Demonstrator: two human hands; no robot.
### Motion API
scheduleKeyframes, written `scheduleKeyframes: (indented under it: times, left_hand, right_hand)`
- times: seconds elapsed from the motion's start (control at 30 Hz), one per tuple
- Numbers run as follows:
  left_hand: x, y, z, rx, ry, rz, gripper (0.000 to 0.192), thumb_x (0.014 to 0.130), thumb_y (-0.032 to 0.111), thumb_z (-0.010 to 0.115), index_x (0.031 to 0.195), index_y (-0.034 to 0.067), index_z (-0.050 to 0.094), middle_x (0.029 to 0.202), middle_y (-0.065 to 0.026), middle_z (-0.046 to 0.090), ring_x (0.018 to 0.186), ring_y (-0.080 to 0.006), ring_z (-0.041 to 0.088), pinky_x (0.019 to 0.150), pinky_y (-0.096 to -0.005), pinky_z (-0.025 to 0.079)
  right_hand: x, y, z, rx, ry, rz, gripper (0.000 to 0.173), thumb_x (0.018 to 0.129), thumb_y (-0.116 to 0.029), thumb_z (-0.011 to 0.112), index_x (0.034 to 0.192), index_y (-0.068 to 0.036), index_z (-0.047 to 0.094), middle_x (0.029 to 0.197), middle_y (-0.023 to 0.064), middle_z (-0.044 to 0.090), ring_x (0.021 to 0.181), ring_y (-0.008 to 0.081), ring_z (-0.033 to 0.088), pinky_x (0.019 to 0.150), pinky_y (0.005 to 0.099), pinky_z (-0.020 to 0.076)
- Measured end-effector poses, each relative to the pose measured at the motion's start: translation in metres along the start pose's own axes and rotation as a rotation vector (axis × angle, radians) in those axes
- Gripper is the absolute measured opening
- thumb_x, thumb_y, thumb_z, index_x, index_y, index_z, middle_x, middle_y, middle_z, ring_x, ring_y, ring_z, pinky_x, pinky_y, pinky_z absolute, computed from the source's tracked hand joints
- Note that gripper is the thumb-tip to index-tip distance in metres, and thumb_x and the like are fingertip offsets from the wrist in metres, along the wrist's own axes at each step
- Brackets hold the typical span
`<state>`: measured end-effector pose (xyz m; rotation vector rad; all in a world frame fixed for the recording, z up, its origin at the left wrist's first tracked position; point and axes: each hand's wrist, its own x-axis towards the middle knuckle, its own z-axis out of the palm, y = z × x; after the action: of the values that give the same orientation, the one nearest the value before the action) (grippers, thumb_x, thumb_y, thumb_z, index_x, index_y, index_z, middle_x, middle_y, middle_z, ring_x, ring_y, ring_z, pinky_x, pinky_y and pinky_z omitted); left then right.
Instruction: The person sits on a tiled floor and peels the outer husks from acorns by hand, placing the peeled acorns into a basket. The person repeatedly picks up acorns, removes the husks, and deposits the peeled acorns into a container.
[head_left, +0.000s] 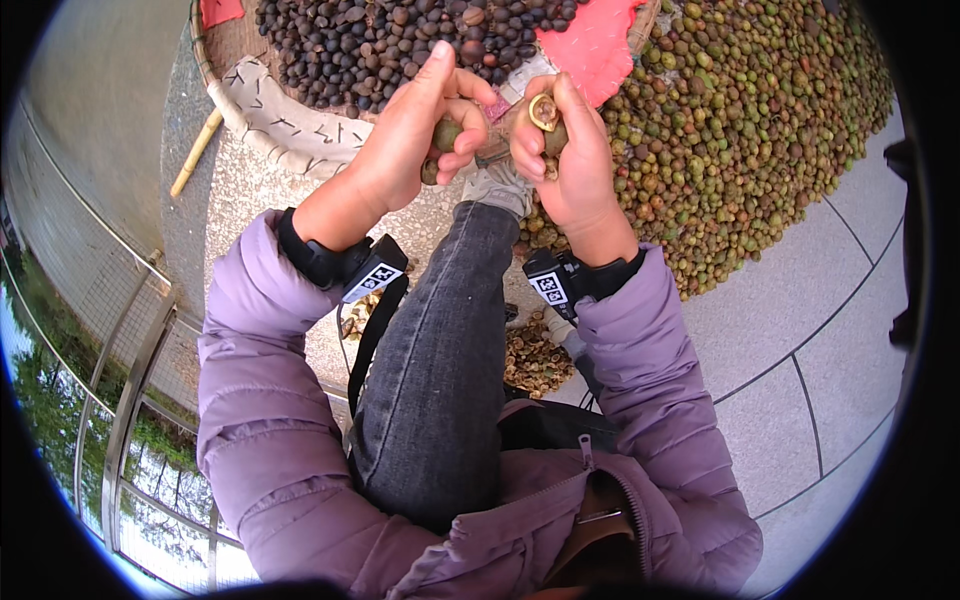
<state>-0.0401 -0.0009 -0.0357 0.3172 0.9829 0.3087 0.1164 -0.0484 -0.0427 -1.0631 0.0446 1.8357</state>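
Over the edge of a round woven basket tray (201, 56), my left hand (416, 127) curls its fingers around a round green fruit (448, 135). A second greenish fruit (429, 172) shows below it at the palm, and the thumb points up. My right hand (574, 150) grips an opened green husk (544, 112) with a pale rim and a brownish inside, between thumb and bent fingers. Another green fruit (556, 140) sits in the same hand, partly covered by the fingers. The hands are apart. Round dark seeds (337, 56) heap in the tray.
A large pile of green-brown fruits (720, 142) spreads over the tiled floor (757, 360) at right. Pink cloth (592, 52) and stitched pale cloth (277, 112) patch the tray. Empty husks (536, 360) lie beside my leg (435, 360). A bamboo stick (196, 154) and metal railing (127, 420) are left.
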Motion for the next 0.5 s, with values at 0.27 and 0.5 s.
scheduleKeyframes:
  times: [0.27, 0.5]
  left_hand:
    - [0.007, -0.004, -0.012, -0.290, -0.016, -0.128, 0.039, 0.094, 0.036, 0.031, 0.103, 0.001, 0.046, 0.082, -0.0098, 0.051, 0.053, -0.0115, 0.046, 0.034, -0.0181, 0.032]
    - [0.002, -0.007, -0.010, -0.154, -0.029, -0.096, 0.026, 0.093, 0.021, 0.034, 0.107, 0.002, 0.046, 0.070, -0.0065, 0.050, 0.044, -0.0119, 0.046, 0.031, -0.0189, 0.030]
  right_hand:
    - [0.000, -0.005, -0.002, -0.189, -0.147, 0.068, 0.016, 0.090, -0.017, 0.050, 0.099, -0.004, 0.054, 0.068, 0.0037, 0.055, 0.050, 0.0065, 0.044, 0.043, 0.0171, 0.0309]
    - [0.006, 0.005, -0.002, -0.705, -0.036, -0.185, 0.020, 0.083, -0.007, 0.059, 0.100, 0.003, 0.063, 0.080, 0.0034, 0.063, 0.067, 0.0055, 0.054, 0.057, 0.0192, 0.0440]
